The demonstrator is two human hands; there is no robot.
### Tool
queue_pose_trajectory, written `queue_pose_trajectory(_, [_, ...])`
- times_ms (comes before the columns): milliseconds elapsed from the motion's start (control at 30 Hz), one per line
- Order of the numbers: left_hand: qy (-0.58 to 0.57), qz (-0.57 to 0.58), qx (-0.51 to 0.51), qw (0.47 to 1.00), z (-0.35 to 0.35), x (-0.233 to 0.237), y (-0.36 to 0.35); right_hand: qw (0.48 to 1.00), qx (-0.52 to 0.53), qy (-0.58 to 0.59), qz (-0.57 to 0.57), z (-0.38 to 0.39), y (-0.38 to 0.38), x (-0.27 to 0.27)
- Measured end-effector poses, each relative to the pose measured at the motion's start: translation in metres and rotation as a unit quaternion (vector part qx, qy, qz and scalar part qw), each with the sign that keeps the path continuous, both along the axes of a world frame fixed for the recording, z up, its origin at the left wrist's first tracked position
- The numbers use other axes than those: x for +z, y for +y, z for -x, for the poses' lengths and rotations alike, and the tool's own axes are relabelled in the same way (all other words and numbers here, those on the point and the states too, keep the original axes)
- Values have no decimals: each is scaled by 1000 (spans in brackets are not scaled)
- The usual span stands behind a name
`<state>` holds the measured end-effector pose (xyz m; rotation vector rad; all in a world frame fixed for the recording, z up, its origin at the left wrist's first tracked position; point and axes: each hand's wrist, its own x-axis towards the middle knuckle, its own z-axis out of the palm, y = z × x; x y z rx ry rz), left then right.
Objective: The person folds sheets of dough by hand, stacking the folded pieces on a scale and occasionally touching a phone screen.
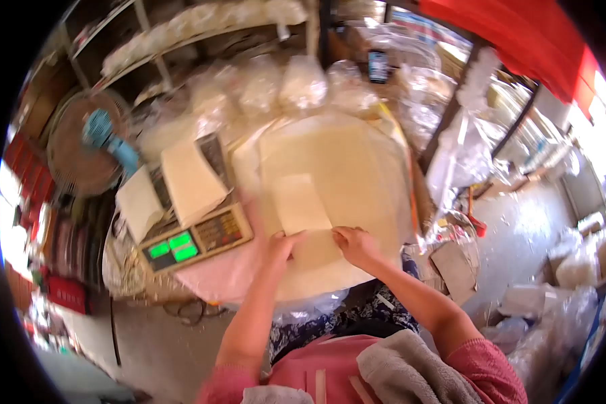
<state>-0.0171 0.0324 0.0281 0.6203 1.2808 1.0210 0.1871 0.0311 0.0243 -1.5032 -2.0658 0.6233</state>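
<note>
A pale rectangular sheet of paper (pixel 301 202) lies on the large cream sheet (pixel 357 168) that covers the round work surface in front of me. My left hand (pixel 285 246) is closed at its near left corner, thumb laid along the edge. At the near right corner my right hand (pixel 357 244) pinches the same edge between thumb and fingers. Left of them stands a digital scale (pixel 198 232) with lit green displays. One stack of pale sheets (pixel 190 178) rests on the scale, and another pale stack (pixel 139 202) leans at its left side.
Several filled clear plastic bags (pixel 303 84) line the back of the work surface. A round fan (pixel 87 141) and a small blue fan (pixel 101 128) stand at the left. A phone (pixel 378 66) is propped at the back. Plastic-wrapped bundles (pixel 552 323) sit on the floor at right.
</note>
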Motion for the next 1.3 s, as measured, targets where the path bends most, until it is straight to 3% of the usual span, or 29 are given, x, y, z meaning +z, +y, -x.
queue_pose_trajectory(67, [-27,-64,10,998,6,-8,-9,990,30,94,100,8,-14,2])
queue_pose_trajectory(133, [9,-153,34,988,19,-12,-11,991,56,111,41,10,-21,-3])
queue_pose_trajectory(200, [85,-222,41,970,32,10,-3,991,64,107,44,4,-27,8])
queue_pose_trajectory(267, [148,-336,133,920,59,64,4,991,63,108,47,-4,-32,13])
queue_pose_trajectory(300, [211,-290,161,919,84,86,11,990,65,111,49,-9,-34,13])
queue_pose_trajectory(333, [150,-352,219,898,100,106,18,990,65,116,49,-11,-35,14])
queue_pose_trajectory(367, [181,-370,269,871,118,122,27,991,73,104,34,-10,-37,16])
queue_pose_trajectory(433, [200,-360,297,862,179,115,61,994,81,78,13,-12,-39,19])
queue_pose_trajectory(467, [291,-297,289,862,215,101,80,992,100,48,-53,-12,-38,10])
queue_pose_trajectory(500, [359,-269,206,869,247,91,89,989,116,26,-90,-7,-43,15])
queue_pose_trajectory(567, [482,-193,159,840,272,88,92,973,213,-37,-87,-4,-44,9])
queue_pose_trajectory(600, [627,-228,253,701,237,101,73,965,220,-120,-72,-1,-52,8])
queue_pose_trajectory(633, [739,-258,337,523,196,113,47,959,227,-147,-82,0,-58,4])
queue_pose_trajectory(733, [624,-455,257,581,142,103,-1,942,249,-197,-113,1,-59,-5])
queue_pose_trajectory(800, [584,-481,193,625,118,73,-29,941,271,-161,-123,-4,-58,-7])
queue_pose_trajectory(867, [489,-381,144,772,94,48,-57,946,277,-117,-121,-9,-59,-10])
queue_pose_trajectory(933, [454,-346,132,810,88,16,-75,953,272,-67,-113,-12,-56,-11])
queue_pose_trajectory(1033, [403,-169,28,899,80,-3,-99,974,202,43,-93,-6,-59,-2])
queue_pose_trajectory(1100, [194,-96,12,976,68,-3,-105,974,198,64,-87,-5,-57,-3])
queue_pose_trajectory(1133, [85,-59,3,995,63,-2,-105,974,196,75,-85,-4,-56,-4])
queue_pose_trajectory(1300, [-10,-92,8,996,41,-12,-96,973,212,65,-59,3,-53,4])
